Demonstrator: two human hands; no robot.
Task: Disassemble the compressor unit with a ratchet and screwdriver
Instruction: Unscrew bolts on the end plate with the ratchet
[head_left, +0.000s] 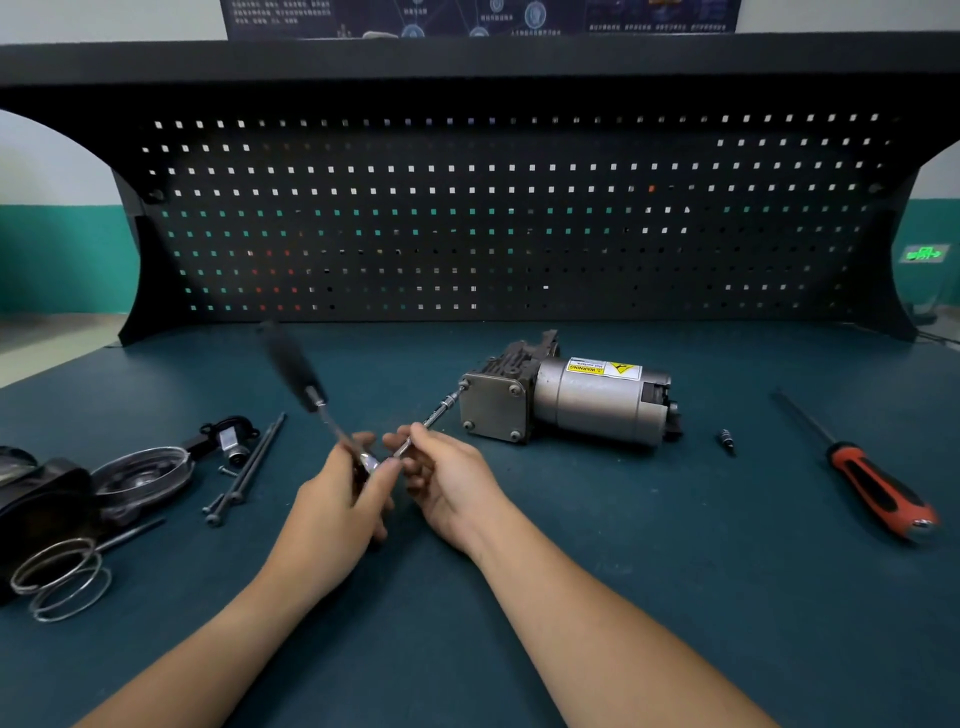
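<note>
The grey compressor unit lies on its side on the blue bench, its square end plate facing left. A ratchet with a black handle points up and to the left; its head sits between my hands. From the head a thin extension bar runs to the upper left bolt of the end plate. My left hand grips the ratchet at its head. My right hand pinches the extension bar near the head. A red and black screwdriver lies at the right, apart from both hands.
Removed parts lie at the left: a black housing, a round cover, a small bracket, long bolts and a wire spring. A small bit lies right of the compressor. A black pegboard stands behind.
</note>
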